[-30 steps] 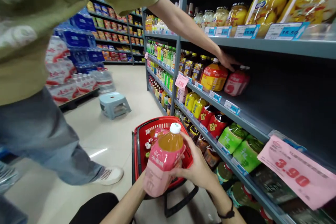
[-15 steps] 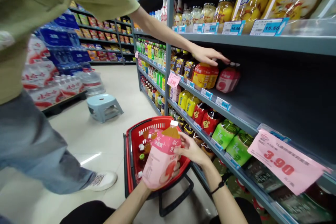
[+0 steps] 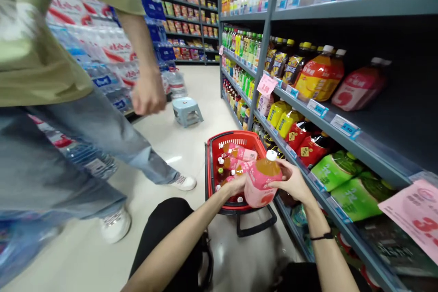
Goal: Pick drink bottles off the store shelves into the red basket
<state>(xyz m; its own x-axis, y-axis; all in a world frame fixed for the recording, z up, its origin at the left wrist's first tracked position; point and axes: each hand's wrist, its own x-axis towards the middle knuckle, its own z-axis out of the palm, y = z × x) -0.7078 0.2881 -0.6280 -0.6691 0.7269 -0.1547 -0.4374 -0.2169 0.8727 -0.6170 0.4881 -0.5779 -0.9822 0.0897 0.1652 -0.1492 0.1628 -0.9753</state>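
Observation:
A large pink-labelled bottle of peach drink [image 3: 263,185] with a white cap stands nearly upright over the near right part of the red shopping basket [image 3: 236,134]. My left hand [image 3: 236,186] is against the bottle's left side, its fingertips hidden behind the label. On the other side, my right hand [image 3: 292,181] grips the bottle near its shoulder, thumb in front and fingers round the back. Several smaller drink bottles [image 3: 241,153] with pink labels lie in the basket, along with a dark green-capped bottle [image 3: 221,174].
Shelves of drinks [image 3: 318,77] run along the right, with a pink price sign [image 3: 415,219] jutting out. A person in a green shirt [image 3: 44,73] stands at my left. Beyond the basket are a light blue stool [image 3: 187,110] and stacked water packs [image 3: 112,50].
The other person's arm has drawn back from the shelf and hangs at their side. My left hand has shifted from beneath the bottle to its left side. The bottle is more upright.

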